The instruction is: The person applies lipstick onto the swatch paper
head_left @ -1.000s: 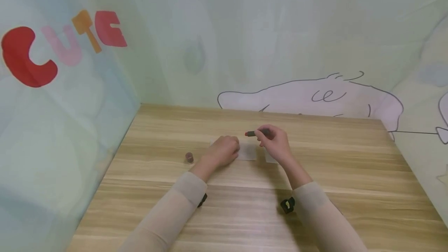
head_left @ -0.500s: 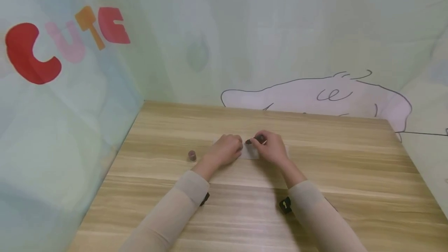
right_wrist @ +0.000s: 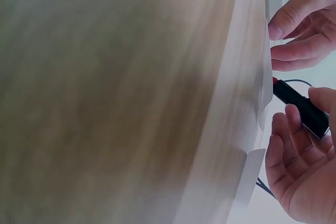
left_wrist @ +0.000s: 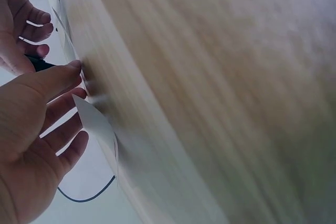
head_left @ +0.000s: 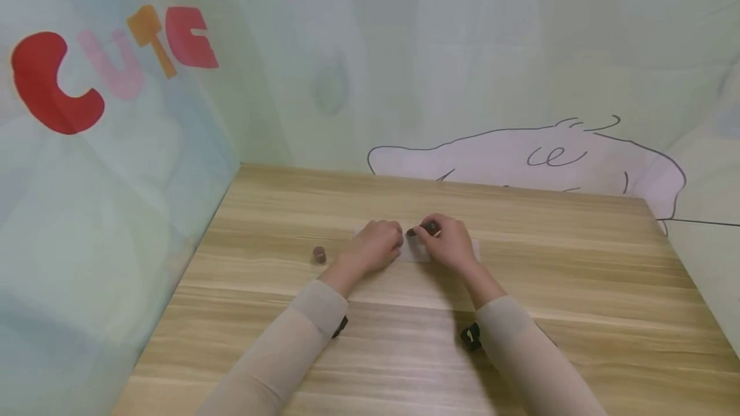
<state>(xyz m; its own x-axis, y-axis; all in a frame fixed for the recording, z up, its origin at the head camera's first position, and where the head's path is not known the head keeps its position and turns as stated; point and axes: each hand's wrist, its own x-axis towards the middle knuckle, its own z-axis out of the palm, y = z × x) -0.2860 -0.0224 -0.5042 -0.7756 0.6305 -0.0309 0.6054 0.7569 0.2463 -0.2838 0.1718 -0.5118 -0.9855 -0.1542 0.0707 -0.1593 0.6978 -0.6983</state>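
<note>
My right hand [head_left: 449, 242] pinches a black lipstick [right_wrist: 302, 107] between thumb and fingers. Its red tip meets or nearly meets a white sheet of paper [head_left: 415, 252] on the table. Just to the left, my left hand [head_left: 377, 246] rests on the paper, its fingertips pressing it down. In the left wrist view a corner of paper [left_wrist: 95, 119] curls up by the left fingers. Another bit of paper [head_left: 476, 249] shows at the right of my right hand; whether it is a separate sheet is hard to tell.
A small brownish cap [head_left: 320, 254] stands on the wooden table [head_left: 277, 210] left of my left hand. Black devices sit at both wrists, such as the right one [head_left: 471, 337]. Printed cloth walls [head_left: 289, 82] rise behind and beside the table.
My right hand has brought the lipstick down and slightly left from above the table to the paper, its tip now angled downward. My left hand has stayed on the paper. The view has shifted slightly.
</note>
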